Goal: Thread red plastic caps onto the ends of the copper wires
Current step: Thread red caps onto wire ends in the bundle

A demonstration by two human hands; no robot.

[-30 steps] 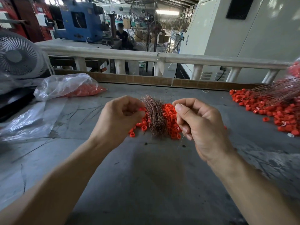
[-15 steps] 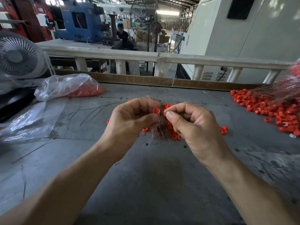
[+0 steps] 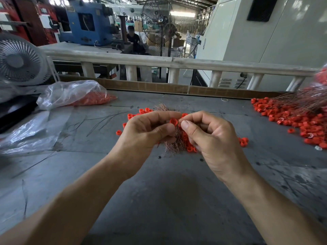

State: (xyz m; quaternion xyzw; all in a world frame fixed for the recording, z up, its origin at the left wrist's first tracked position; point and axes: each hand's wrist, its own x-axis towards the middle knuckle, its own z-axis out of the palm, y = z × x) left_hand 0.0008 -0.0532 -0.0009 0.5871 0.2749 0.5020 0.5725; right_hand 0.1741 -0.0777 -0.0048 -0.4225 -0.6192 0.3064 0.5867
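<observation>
While a white desk fan with a round grille (image 3: 17, 61) stands at the far left edge, a clear crumpled plastic bag holding orange-red caps (image 3: 70, 95) lies just beside it on the grey scuffed metal worktable (image 3: 168, 200), with a flat sheet of clear plastic film (image 3: 26, 133) spread nearer the front. A few loose dark wire strands (image 3: 99, 121) lie on the table between the bag and the hands.

Left of centre, the left hand (image 3: 143, 133) is raised above the table with its fingers curled inward; thumb and forefinger pinch a single small red plastic ring-shaped cap (image 3: 174, 121), whose open end faces up and toward the other hand. Touching it from the right, the right hand (image 3: 210, 138) has its fingers curled too, thumb and forefinger tips closed together right at the cap; whether a thin wire sits between them is too fine to tell.

Below and behind both hands, a bunch of short thin copper wires (image 3: 172, 144) lies on the table amid a small scatter of red caps (image 3: 190, 147).

Far right, a large heap of red plastic caps (image 3: 290, 117) covers the table, with a long bundle of copper wires (image 3: 306, 99) lying over it.
</observation>
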